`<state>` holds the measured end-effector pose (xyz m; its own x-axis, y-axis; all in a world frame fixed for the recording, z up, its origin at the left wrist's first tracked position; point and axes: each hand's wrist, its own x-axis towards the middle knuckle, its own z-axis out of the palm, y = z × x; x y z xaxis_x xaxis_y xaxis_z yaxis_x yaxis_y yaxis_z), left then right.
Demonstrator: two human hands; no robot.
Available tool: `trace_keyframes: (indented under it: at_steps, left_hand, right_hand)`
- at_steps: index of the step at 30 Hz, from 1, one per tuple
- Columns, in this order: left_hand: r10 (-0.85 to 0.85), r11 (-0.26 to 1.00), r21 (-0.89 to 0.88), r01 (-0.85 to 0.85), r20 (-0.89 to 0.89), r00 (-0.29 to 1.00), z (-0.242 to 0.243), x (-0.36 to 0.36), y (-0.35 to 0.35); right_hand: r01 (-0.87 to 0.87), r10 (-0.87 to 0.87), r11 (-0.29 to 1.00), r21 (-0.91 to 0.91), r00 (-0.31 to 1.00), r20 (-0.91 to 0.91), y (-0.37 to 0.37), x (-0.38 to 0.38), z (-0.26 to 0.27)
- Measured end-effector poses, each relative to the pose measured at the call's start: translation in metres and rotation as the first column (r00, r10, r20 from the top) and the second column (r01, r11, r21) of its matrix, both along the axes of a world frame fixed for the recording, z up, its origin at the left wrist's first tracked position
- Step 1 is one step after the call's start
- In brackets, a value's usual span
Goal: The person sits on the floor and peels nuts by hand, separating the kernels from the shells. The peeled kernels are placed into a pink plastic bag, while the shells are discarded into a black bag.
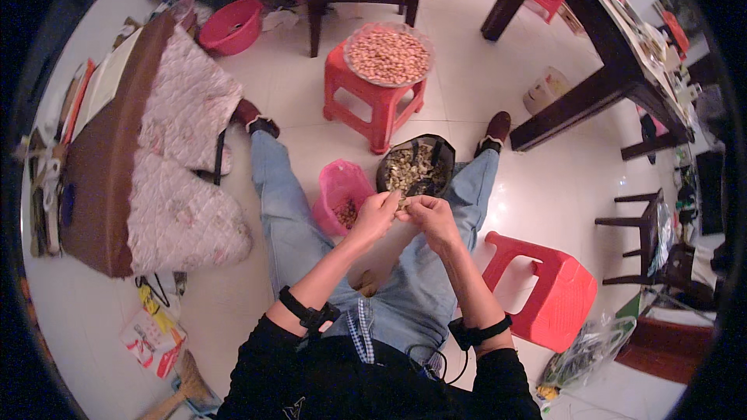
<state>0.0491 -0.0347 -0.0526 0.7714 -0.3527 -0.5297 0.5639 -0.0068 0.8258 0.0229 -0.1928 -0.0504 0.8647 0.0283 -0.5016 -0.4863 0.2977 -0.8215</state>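
My left hand (pixel 378 217) and my right hand (pixel 433 220) meet fingertip to fingertip between my knees. Both pinch a small tan piece (pixel 402 204), seemingly a peanut pod, mostly covered by the fingers. Just beyond them stands a black-lined container (pixel 448 157) with tan pods or shells (pixel 405 170) inside; which of the two I cannot tell. To the left, close to my left hand, a pink plastic basket (pixel 341 178) leans and holds reddish-brown kernels (pixel 345 213) low inside. Farther out, a clear bowl (pixel 352 70) heaped with pinkish peanut kernels (pixel 390 53) rests on a red plastic stool (pixel 382 106).
Another red stool (pixel 563 297) lies tipped over at my right. A dark-legged table (pixel 560 108) rises at the upper right near a pale bucket (pixel 547 90). On the left stand a quilt-draped brown piece of furniture (pixel 111 181) and a pink basin (pixel 233 29).
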Motion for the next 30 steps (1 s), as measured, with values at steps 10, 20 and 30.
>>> trace_keyframes:
  at_steps: [10, 20, 30]
  left_hand:
    - [-0.004, 0.971, -0.233, -0.055, -0.245, 0.970, -0.027, 0.048, -0.042]
    - [0.078, 0.899, -0.328, -0.291, -0.533, 0.842, -0.054, 0.046, -0.037]
    - [-0.024, 0.705, -0.548, -0.451, -0.654, 0.756, -0.046, 0.042, -0.030]
  right_hand:
    - [0.125, -0.078, 0.935, -0.331, 0.985, 0.151, -0.064, 0.044, -0.043]
    - [0.176, -0.134, 0.909, -0.377, 0.982, 0.135, -0.079, 0.081, -0.060]
    - [0.271, -0.314, 0.948, 0.169, 0.890, 0.332, -0.035, 0.226, 0.020]
